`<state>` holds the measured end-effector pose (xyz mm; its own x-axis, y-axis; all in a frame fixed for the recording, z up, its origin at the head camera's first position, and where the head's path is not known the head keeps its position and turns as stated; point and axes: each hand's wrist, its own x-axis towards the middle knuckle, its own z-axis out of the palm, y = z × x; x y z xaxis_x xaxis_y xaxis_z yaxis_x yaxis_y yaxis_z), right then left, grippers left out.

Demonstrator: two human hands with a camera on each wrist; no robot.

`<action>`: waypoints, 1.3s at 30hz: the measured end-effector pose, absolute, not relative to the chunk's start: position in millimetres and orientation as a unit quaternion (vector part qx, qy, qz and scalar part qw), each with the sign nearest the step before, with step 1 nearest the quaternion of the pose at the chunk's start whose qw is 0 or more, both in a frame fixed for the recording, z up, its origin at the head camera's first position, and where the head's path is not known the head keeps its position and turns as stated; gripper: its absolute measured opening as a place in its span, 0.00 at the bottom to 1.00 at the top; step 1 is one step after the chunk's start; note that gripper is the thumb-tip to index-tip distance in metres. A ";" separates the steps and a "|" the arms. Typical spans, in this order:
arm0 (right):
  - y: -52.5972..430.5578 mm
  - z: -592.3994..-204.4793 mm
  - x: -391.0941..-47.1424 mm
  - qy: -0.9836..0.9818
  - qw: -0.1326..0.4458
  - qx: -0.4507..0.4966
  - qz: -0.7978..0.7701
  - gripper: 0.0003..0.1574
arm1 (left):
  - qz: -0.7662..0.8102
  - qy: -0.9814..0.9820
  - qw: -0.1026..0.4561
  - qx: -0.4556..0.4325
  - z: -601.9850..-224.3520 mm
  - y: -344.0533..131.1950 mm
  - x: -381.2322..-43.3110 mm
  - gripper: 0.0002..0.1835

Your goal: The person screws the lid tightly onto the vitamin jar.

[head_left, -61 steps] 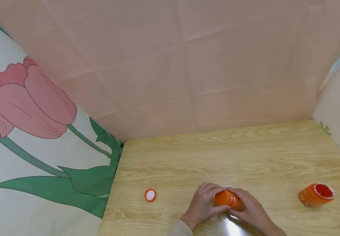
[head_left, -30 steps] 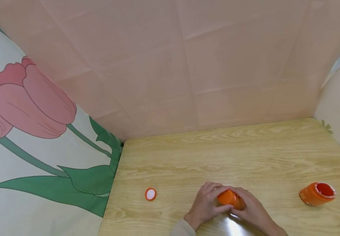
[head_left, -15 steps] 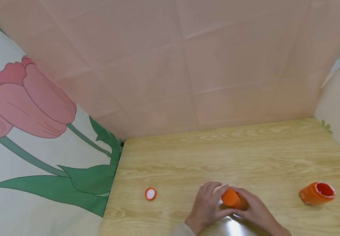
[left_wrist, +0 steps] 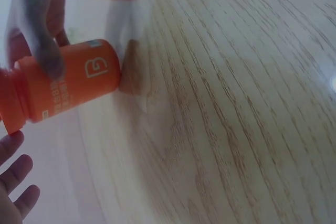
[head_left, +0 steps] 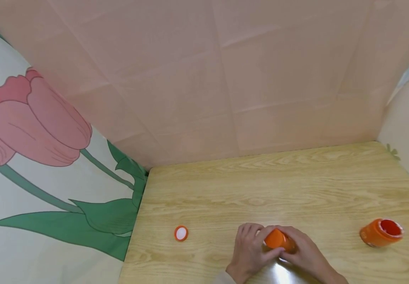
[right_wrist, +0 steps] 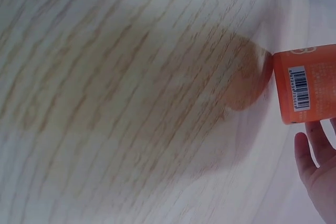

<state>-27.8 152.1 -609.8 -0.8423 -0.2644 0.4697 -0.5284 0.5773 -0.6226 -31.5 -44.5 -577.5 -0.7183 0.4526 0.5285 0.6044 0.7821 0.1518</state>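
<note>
An orange bottle with an orange cap is between my two hands near the front of the table. My right hand grips the bottle's body. The thumb and forefinger of my left hand pinch the cap from either side. In the left wrist view, white lettering shows on the bottle, and other fingers of the left hand stay apart from the cap. A barcode label on the bottle faces the right wrist camera, with part of the right hand against its side.
An open orange jar with a red inside stands at the right of the wood-grain table. A small orange lid with a white inner face lies face up at the left. A pink sheet hangs behind the table.
Half a second ago the left fingers were spread around the cap; now they have closed on it again. The right hand keeps its hold, and the jar and loose lid have not moved.
</note>
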 end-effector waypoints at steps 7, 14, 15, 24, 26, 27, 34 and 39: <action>151.4 -609.5 -27.7 -0.873 0.163 0.226 0.400 0.51 | -0.175 -0.911 0.246 -0.281 -577.4 -42.4 -32.4 0.28; 151.2 -610.9 -27.7 -0.874 0.159 0.220 0.403 0.51 | -0.188 -0.911 0.236 -0.281 -576.2 -40.7 -32.0 0.30; 151.1 -611.1 -27.6 -0.876 0.156 0.218 0.401 0.51 | -0.190 -0.911 0.235 -0.281 -576.6 -40.9 -31.8 0.29; 150.8 -610.5 -26.6 -0.882 0.146 0.209 0.396 0.49 | -0.188 -0.909 0.201 -0.313 -578.3 -45.5 -33.3 0.29; 151.2 -610.5 -27.1 -0.878 0.148 0.214 0.401 0.49 | -0.178 -0.905 0.196 -0.333 -577.8 -47.8 -35.6 0.30; 151.5 -610.7 -27.5 -0.877 0.148 0.215 0.403 0.49 | -0.174 -0.901 0.197 -0.346 -577.7 -49.1 -37.0 0.31; 153.3 -612.0 -28.7 -0.875 0.136 0.214 0.413 0.46 | -0.156 -0.875 0.204 -0.410 -576.9 -56.1 -45.1 0.33; 153.4 -612.5 -28.4 -0.872 0.148 0.219 0.413 0.49 | -0.158 -0.891 0.185 -0.383 -576.7 -54.7 -41.7 0.37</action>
<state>-28.4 153.4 -612.5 -0.8605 -0.2594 0.4385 -0.5035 0.5640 -0.6545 -41.7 -54.7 -576.7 -0.6376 0.6246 0.4509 0.7414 0.6566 0.1389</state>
